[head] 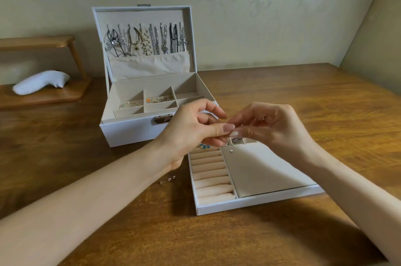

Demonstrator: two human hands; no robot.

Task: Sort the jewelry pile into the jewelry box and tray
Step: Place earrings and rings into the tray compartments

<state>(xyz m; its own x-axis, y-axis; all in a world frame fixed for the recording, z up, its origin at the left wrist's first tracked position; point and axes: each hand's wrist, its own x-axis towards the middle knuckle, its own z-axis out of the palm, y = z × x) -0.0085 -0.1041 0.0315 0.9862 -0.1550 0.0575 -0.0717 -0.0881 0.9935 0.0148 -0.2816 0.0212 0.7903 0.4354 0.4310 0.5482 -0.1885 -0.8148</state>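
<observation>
Head view: the left hand [191, 131] and right hand [271, 127] meet fingertip to fingertip. Both pinch a small piece, which the fingertips hide, directly above the far end of the tray [256, 203]. The tray's long axis runs away from the person. The open jewelry box [130, 133] stands beyond it to the left, and loose studs [168, 179] lie on the worktop [303, 103] nearer the left hand.

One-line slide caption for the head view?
Left hand and right hand pinch a small item over the tray, open jewelry box behind.
</observation>
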